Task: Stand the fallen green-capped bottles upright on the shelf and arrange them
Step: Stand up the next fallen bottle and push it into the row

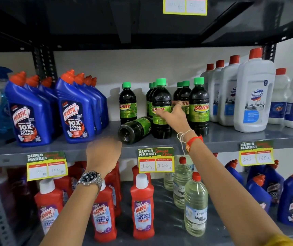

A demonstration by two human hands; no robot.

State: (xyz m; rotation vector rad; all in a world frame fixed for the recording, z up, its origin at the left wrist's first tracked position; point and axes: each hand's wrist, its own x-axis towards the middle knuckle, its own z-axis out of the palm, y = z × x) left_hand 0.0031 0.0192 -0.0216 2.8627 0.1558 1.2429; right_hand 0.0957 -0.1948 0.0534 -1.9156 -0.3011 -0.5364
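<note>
Your left hand (103,153) hangs at the shelf (92,148) edge, blurred, fingers curled under — you cannot tell whether it holds anything. Your right hand (173,116) wraps an upright green-capped bottle (160,107), covering part of its SUNNY label. Just left of it, a fallen bottle (133,129) lies base toward you, its cap hidden. Farther back, more Sunny bottles (199,105) stand, flanked by blue Harpic bottles (74,110) and a white Domex bottle (254,96).

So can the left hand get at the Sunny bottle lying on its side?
Probably yes: the left hand hovers at the shelf edge just left of the fallen Sunny bottle, whose base faces outward with nothing between.
</note>
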